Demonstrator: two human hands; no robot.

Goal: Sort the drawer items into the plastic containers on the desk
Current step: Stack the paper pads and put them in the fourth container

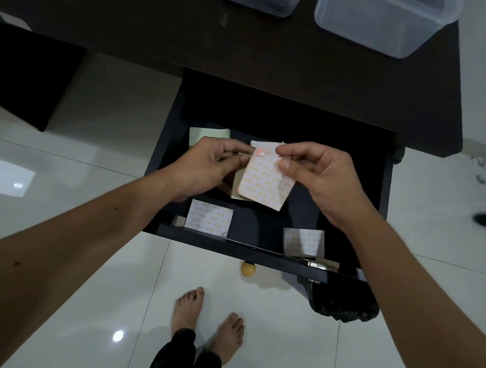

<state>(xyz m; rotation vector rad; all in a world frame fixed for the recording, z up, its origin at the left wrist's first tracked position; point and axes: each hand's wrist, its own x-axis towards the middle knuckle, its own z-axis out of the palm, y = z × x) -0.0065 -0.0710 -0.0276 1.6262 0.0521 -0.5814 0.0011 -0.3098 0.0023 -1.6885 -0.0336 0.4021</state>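
Mid-sort: I had both my left hand and right hand pinching a printed card over the drawer, other cards remaining, far containers mostly unfilled.

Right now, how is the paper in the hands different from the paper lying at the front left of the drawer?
The held paper is up above the drawer, pinched by the left hand and right hand; the front-left paper lies flat on the drawer floor, untouched. The held one hangs tilted with a pinkish upper corner; the lying one looks bluish-white. Both are white rectangles with rows of small orange marks.
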